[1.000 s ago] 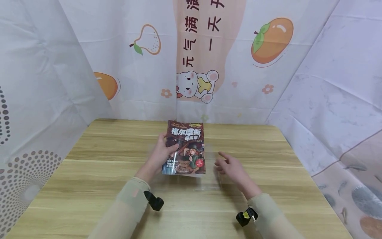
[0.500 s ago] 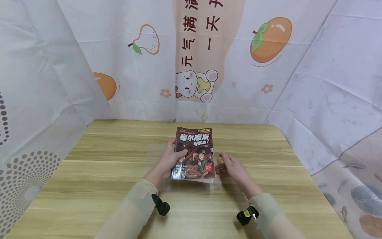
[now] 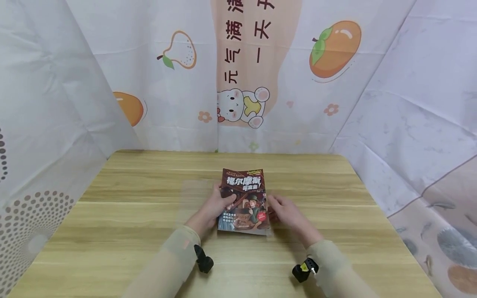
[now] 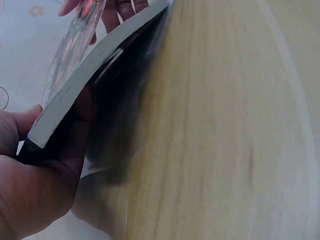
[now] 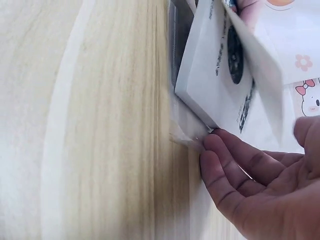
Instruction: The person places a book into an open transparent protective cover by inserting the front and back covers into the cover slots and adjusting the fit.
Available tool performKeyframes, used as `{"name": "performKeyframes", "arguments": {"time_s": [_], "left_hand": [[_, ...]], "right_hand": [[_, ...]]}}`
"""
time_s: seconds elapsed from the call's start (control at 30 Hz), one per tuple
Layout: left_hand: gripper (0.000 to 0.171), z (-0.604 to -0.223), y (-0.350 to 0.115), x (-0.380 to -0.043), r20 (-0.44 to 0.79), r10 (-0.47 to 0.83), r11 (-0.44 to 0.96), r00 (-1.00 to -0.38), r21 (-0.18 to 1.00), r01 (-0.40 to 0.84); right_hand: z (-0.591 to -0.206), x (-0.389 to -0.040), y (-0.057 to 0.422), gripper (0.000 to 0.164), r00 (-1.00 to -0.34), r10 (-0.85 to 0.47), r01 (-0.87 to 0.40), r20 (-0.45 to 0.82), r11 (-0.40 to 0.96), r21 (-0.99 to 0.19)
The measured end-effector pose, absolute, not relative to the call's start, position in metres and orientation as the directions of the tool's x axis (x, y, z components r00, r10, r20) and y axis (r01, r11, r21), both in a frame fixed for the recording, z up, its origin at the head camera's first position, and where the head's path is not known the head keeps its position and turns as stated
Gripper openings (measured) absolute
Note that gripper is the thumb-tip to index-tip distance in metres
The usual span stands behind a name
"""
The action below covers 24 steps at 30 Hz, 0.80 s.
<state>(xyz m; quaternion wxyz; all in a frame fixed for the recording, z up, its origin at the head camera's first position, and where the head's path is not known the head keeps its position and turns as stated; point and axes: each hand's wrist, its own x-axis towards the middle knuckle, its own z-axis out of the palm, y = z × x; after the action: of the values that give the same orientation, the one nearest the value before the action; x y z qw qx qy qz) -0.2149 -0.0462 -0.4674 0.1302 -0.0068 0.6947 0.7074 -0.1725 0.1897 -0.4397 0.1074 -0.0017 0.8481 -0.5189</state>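
Note:
A paperback book (image 3: 246,186) with a dark red illustrated cover lies face up over a transparent plastic sheet (image 3: 191,200). My left hand (image 3: 212,207) grips its left side, thumb on the front cover, fingers underneath. In the left wrist view the book's page edge (image 4: 67,102) slants up from that hand (image 4: 37,192), dark underside facing the table. At the book's right edge is my right hand (image 3: 288,213). The right wrist view has its fingertips at a corner of the book (image 5: 207,90) beside the clear film (image 5: 185,132), thumb apart. There the front cover stands away from the pages.
A wood-grain table (image 3: 141,231) extends around the book on all sides. Behind it hangs a white curtain (image 3: 179,95) printed with fruit and a cartoon bear. More patterned cloth (image 3: 413,124) hangs at the sides. A small black camera sits on each wrist.
My left hand has carried the book rightward and nearer to me, lower over the plastic sheet. The right hand has barely moved and now meets the book's right edge.

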Motion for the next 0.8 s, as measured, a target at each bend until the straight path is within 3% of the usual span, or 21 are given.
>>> {"name": "performKeyframes", "arguments": {"time_s": [0.17, 0.4, 0.8], "left_hand": [[0.061, -0.474, -0.046, -0.215, -0.206, 0.164, 0.107, -0.965, 0.976, -0.191], [0.06, -0.466, -0.043, -0.214, -0.233, 0.181, 0.149, -0.956, 0.967, -0.208], [0.089, -0.455, -0.04, -0.208, -0.276, 0.184, 0.314, -0.943, 0.926, -0.21]], "right_hand": [[-0.441, -0.172, 0.188, 0.045, -0.973, -0.14, 0.103, -0.185, 0.453, -0.886], [-0.438, -0.171, 0.184, 0.034, -0.969, -0.168, 0.079, -0.178, 0.475, -0.877], [-0.444, -0.173, 0.186, 0.039, -0.967, -0.154, 0.107, -0.201, 0.472, -0.875]]}}
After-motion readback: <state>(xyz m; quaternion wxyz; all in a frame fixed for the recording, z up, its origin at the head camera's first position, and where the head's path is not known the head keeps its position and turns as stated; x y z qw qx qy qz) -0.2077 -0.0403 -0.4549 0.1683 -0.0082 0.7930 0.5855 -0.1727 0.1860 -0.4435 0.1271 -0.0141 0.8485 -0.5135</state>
